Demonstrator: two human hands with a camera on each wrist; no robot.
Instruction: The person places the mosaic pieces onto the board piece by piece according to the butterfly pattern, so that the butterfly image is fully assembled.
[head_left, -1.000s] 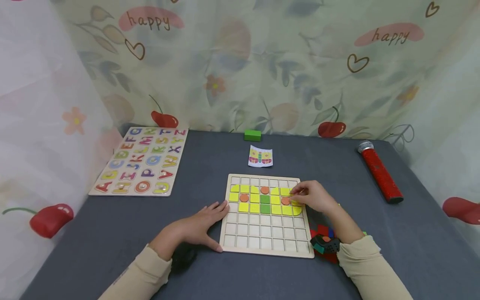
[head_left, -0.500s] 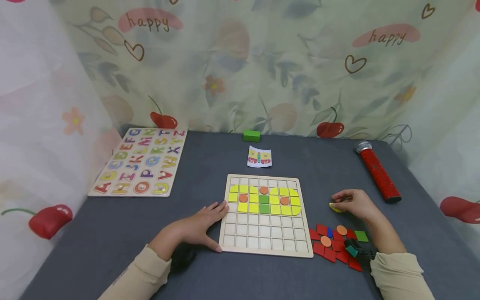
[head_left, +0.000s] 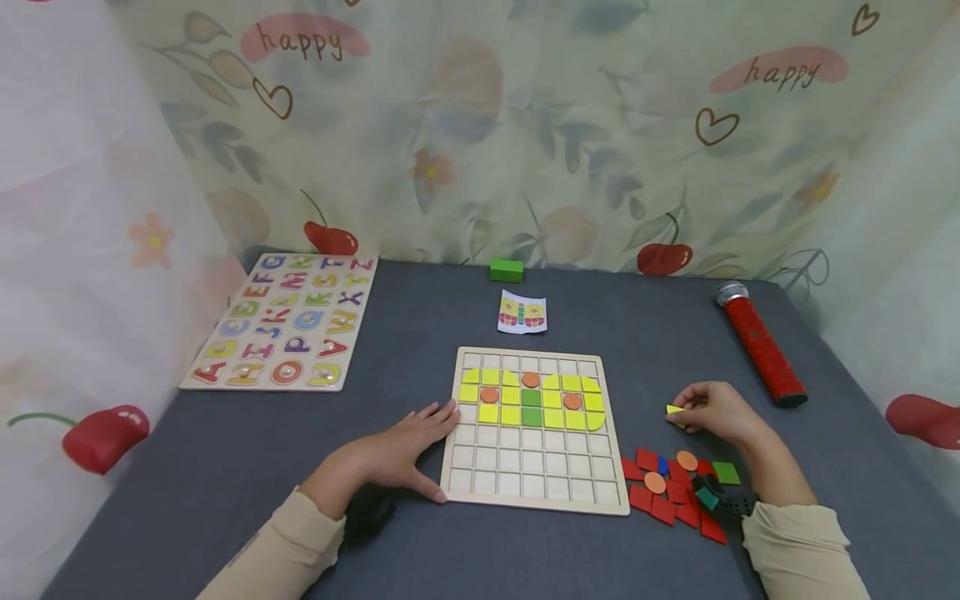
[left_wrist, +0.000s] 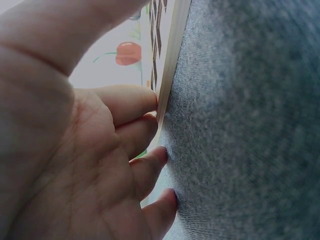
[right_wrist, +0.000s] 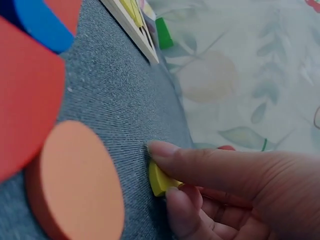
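A wooden grid board [head_left: 534,467] lies on the dark cloth, its upper rows filled with yellow, green and orange tiles. My left hand [head_left: 408,448] rests along the board's left edge, fingers spread; in the left wrist view the fingertips [left_wrist: 159,154] are right at its wooden side. To the right of the board, my right hand [head_left: 716,410] pinches a yellow tile [right_wrist: 160,180] between thumb and fingers, close over the cloth. The tile shows a curved side in the right wrist view. Nearer the person lie loose red tiles [head_left: 663,510], orange discs [right_wrist: 82,182] and a blue piece [right_wrist: 45,25].
Beyond the board lie a small butterfly pattern card [head_left: 522,313] and a green block [head_left: 506,271]. An alphabet puzzle board [head_left: 279,325] is at the left, and a red microphone [head_left: 763,346] at the right. A green square tile [head_left: 725,473] sits by the right wrist.
My right hand has moved off the board's upper right corner to the table on the right, where it has picked up a yellow tile. The left hand has stayed at the board's edge.
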